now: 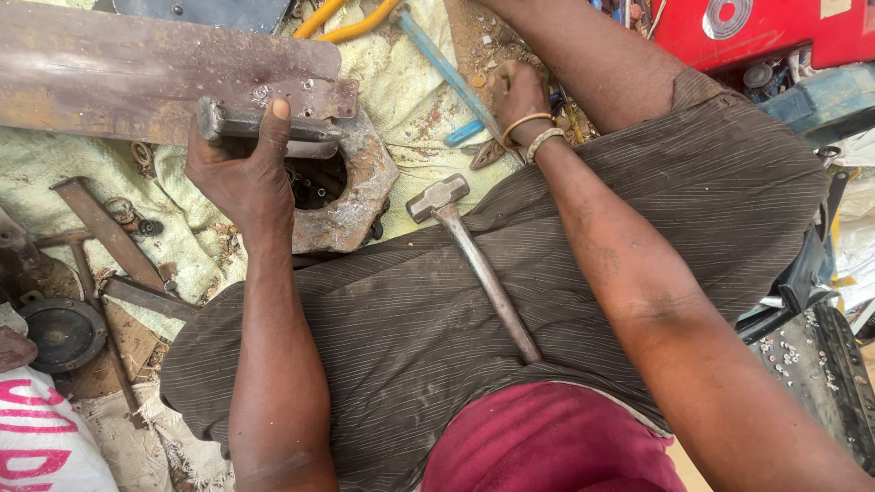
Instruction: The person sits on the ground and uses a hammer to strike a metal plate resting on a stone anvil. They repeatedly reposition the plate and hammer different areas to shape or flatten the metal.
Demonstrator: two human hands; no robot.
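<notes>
My left hand grips a short thick metal bar held against the end of a long rusty steel plate. Under them lies a rusty ring-shaped casting with small nuts in its hollow. My right hand rests on the ground by blue-handled pliers, its fingers curled; what it holds is hidden. A steel hammer lies across my lap, head near the casting, handle toward my body.
A pale green cloth covers the ground. Rusty flat bars and a dark round disc lie at the left. Yellow handles sit at the top, a red machine body at the top right.
</notes>
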